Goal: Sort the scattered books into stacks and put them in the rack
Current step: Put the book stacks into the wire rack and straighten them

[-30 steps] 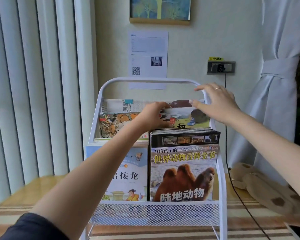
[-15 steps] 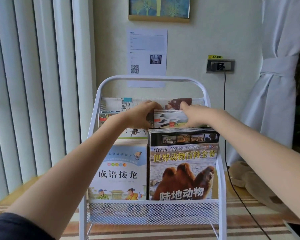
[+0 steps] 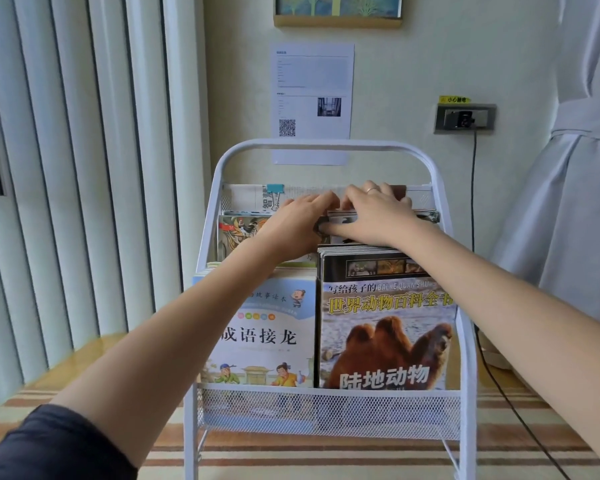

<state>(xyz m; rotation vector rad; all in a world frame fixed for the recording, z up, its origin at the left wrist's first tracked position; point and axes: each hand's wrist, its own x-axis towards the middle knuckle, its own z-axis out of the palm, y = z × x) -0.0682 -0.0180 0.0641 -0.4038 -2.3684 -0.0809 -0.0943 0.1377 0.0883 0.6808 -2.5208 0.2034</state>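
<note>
Rack [image 3: 433, 174], white metal w/ mesh front, stands upright at centre against the wall, blinds [image 3: 77, 174] to its left, tied curtain [image 3: 582, 188] to its right. Front tier holds two upright stacks facing the camera, long axis vertical: camel book [image 3: 388, 327] on the right, light-blue story book [image 3: 264, 334] on the left, touching side by side. Middle tier behind: a dragon-cover book [image 3: 239, 233] on the left, upright, and a stack of thin books [image 3: 426, 215] on the right, top edges running left-right. Back tier holds papers w/ a teal clip [image 3: 275, 189].

Vs. half a sec ago: right-side stack sits lower in the middle tier, its cover now hidden behind the camel book and the hands, only the top edge showing; both hands have come together over it.

Left hand [image 3: 291, 223] lies palm-down, fingers fairly straight, resting on the stack's left end. Right hand [image 3: 371, 216], ring on one finger, lies just beside it, fingers spread and slightly bent over the top edge, thumb at the front; can't tell if it grips or just presses. Stack is directly under both hands.
</note>
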